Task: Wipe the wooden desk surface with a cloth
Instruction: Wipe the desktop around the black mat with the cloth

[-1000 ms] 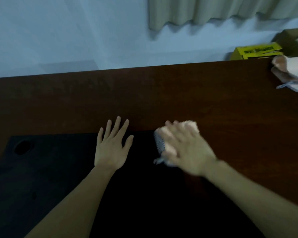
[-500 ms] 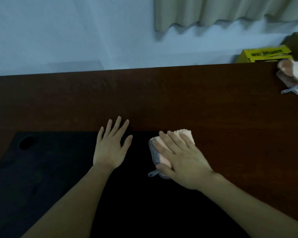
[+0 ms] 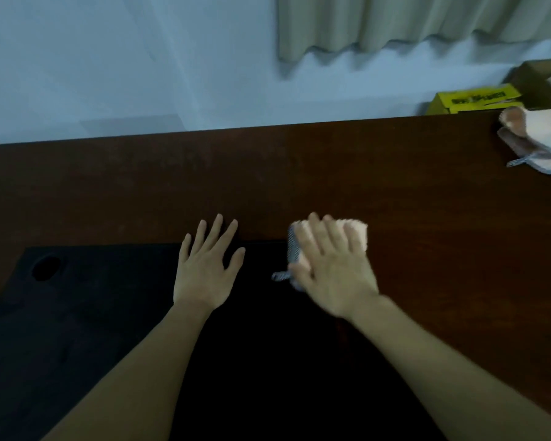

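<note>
Yellow box (image 3: 473, 99) bears black print, too blurred to read.

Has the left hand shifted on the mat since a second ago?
No. The left hand still lies flat, fingertips at the black mat's far edge.

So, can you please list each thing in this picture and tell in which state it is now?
left hand: open, fingers spread, flat on the black mat
right hand: open, pressing on the cloth
cloth: folded, under the right hand, at the mat's far edge
wooden desk: bare and dark around the hands
second cloth: crumpled, far right, untouched
curtain: hanging
</note>
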Demonstrator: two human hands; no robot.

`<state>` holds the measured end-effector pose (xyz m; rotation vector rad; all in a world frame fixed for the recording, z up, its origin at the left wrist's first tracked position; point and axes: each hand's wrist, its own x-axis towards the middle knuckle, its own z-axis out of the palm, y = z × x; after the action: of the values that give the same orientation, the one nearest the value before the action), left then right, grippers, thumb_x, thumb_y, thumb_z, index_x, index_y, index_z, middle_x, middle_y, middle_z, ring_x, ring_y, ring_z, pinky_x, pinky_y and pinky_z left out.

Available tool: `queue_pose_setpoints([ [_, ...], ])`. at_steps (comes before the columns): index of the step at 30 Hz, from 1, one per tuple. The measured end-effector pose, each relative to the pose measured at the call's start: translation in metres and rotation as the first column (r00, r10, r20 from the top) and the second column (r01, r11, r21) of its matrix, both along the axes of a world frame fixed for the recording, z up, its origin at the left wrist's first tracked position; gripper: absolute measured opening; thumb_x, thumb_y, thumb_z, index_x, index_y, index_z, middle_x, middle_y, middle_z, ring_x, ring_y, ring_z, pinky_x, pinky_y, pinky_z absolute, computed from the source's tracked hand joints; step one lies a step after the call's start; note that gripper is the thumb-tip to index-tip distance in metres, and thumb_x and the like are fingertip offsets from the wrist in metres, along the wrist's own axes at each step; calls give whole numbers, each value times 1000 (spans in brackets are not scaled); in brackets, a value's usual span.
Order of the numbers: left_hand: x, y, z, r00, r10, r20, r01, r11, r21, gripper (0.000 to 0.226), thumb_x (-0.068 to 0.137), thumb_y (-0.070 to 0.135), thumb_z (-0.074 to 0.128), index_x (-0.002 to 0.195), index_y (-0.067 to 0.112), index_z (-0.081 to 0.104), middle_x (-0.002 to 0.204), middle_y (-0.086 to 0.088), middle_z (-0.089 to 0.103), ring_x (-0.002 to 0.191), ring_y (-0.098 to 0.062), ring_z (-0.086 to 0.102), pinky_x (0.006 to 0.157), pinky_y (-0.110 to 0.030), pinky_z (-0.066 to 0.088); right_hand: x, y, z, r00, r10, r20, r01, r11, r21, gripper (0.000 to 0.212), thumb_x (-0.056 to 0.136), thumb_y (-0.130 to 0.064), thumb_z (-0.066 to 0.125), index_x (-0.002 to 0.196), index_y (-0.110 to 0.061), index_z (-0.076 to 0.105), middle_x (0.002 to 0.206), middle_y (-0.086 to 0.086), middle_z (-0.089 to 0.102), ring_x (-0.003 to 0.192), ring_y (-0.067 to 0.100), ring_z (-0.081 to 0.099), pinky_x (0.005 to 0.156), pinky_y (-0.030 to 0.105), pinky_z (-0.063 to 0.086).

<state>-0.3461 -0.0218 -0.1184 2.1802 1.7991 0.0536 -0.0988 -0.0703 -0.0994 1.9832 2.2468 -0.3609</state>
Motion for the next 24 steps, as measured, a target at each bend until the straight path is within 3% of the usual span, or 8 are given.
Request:
queue_pose_setpoints([
  [4, 2, -2, -2, 999, 13, -38, -13, 1000, 8, 59, 102, 64, 16, 158, 49, 1, 164, 20, -14, 153, -9, -17, 126, -38, -7, -12, -51, -4, 960, 260, -103, -261, 965, 10, 71, 104, -66, 12, 163, -30, -6, 168, 2, -16, 156, 25, -16, 122, 48, -13],
  [7, 0, -2, 1, 998, -16, -58, 16, 1000, -11, 60, 102, 63, 13, 157, 47, -5, 164, 18, -18, 152, -11, -20, 125, -38, -8, 24, -55, -7, 944, 304, -128, -306, 952, -1, 72, 99, -75, 5, 160, -40, -10, 166, -7, -20, 154, 18, -21, 122, 41, -15],
  [11, -3, -1, 5, 998, -51, -28, 49, 997, -55, 60, 103, 63, 12, 158, 47, -6, 163, 20, -21, 152, -11, -22, 125, -36, -10, 88, -11, -11, 1000, 21, -11, -20, 999, 42, 90, 76, -83, -28, 156, -42, -18, 167, -5, -19, 156, 20, -14, 123, 38, -12],
  [14, -2, 0, 7, 999, -38, -34, 37, 998, -48, 60, 103, 62, 14, 159, 46, -2, 165, 20, -17, 153, -10, -20, 125, -38, -8, 112, 26, -11, 982, -186, 14, 186, 982, 19, 86, 86, -80, -13, 160, -38, -12, 171, -1, -14, 157, 19, -12, 126, 44, -7],
  [17, -2, 0, 7, 999, -36, -12, 36, 998, -50, 60, 103, 62, 17, 159, 46, 2, 166, 20, -12, 154, -10, -16, 125, -38, -7, 98, 37, -9, 963, -266, 45, 265, 964, 11, 76, 96, -69, -3, 162, -32, -11, 171, 3, -12, 157, 23, -11, 127, 49, -2],
  [21, 0, 2, 8, 999, -25, -35, 22, 997, -78, 68, 97, 67, 12, 160, 43, 4, 167, 17, -11, 154, -12, -16, 125, -39, -7, 59, 1, -11, 994, -112, 3, 112, 992, 59, 80, 92, -61, -9, 163, -24, -8, 172, 8, -4, 158, 30, -3, 125, 52, -2],
  [24, 21, -2, 9, 998, 28, -49, -30, 999, -41, 72, 96, 67, 8, 161, 38, 5, 168, 14, -9, 154, -12, -16, 125, -38, -9, 47, -46, -12, 989, 132, -64, -129, 990, 54, 70, 103, -61, 7, 163, -25, 0, 170, 7, -1, 157, 30, -1, 122, 51, -4],
])
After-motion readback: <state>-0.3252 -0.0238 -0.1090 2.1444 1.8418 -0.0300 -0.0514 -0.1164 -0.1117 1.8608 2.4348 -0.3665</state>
